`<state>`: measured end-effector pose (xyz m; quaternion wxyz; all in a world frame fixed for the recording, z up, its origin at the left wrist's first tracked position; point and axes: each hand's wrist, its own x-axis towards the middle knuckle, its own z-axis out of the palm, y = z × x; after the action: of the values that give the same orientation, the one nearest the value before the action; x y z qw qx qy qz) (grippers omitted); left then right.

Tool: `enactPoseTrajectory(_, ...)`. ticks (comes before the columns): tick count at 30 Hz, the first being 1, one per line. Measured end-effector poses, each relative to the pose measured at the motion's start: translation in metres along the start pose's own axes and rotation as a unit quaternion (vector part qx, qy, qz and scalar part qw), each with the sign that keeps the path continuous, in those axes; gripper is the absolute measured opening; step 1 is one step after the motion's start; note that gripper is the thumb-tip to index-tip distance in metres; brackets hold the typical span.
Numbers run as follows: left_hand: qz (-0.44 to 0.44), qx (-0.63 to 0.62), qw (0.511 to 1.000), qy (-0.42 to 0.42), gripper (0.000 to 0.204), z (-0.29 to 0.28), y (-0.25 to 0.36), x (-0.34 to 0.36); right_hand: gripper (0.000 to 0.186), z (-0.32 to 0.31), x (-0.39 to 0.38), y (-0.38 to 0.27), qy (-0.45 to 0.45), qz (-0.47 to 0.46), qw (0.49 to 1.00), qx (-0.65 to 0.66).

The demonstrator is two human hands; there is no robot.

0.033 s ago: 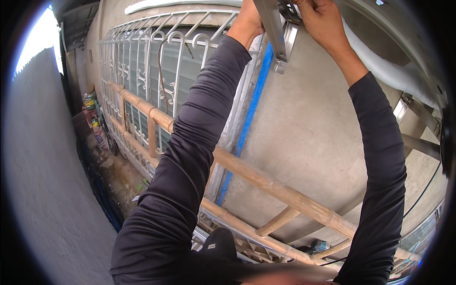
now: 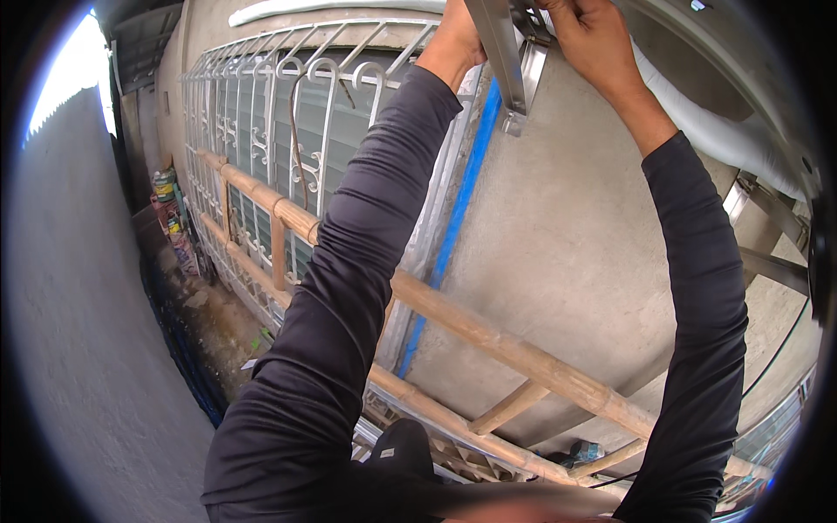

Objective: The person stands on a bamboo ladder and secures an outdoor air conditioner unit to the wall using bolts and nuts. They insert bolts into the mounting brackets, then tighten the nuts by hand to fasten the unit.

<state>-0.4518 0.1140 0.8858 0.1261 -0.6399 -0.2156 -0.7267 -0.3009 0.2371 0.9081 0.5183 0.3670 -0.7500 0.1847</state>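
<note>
Both my arms, in dark sleeves, reach up to a grey metal bracket (image 2: 499,54) at the top edge of the head view. My left hand (image 2: 455,42) is against the left side of the bracket; its fingers are hidden behind the metal and cut off by the picture's edge. On the other side, my right hand (image 2: 596,45) has its fingers curled in a pinch beside a small bolt-like part (image 2: 538,40). What lies between those fingertips is hidden. The bracket's lower end stands against the plastered wall (image 2: 558,209).
A bamboo ladder (image 2: 514,344) slants across below my arms. Left of it are a white window grille (image 2: 324,131) and a narrow passage with stacked containers (image 2: 166,187). A blue strip (image 2: 462,205) runs down the wall. A white wrapped pipe (image 2: 706,131) passes at upper right.
My right forearm has shifted very slightly to the right. Otherwise both hands and the bracket look the same.
</note>
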Motion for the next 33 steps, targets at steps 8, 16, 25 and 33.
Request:
enactPoseTrajectory(8, -0.029, 0.035, 0.999, 0.001, 0.026, 0.007, 0.008, 0.005, 0.044, -0.014, 0.013, -0.04, -0.11, 0.007, 0.99, 0.084)
enactPoseTrajectory(16, -0.011, -0.049, 0.999, 0.001, 0.021, 0.004, -0.001, 0.006, 0.015, -0.034, -0.017, -0.116, -0.198, -0.047, 0.907, -0.369)
enactPoseTrajectory(25, 0.017, -0.021, 1.0, 0.001, 0.021, 0.01, 0.007, 0.004, 0.028, -0.073, 0.032, -0.104, -0.263, -0.554, 0.683, -0.397)
enactPoseTrajectory(33, 0.054, 0.028, 0.998, 0.002, 0.023, 0.017, 0.018, -0.003, 0.027, -0.083, 0.033, -0.106, -0.282, -0.556, 0.673, -0.398)
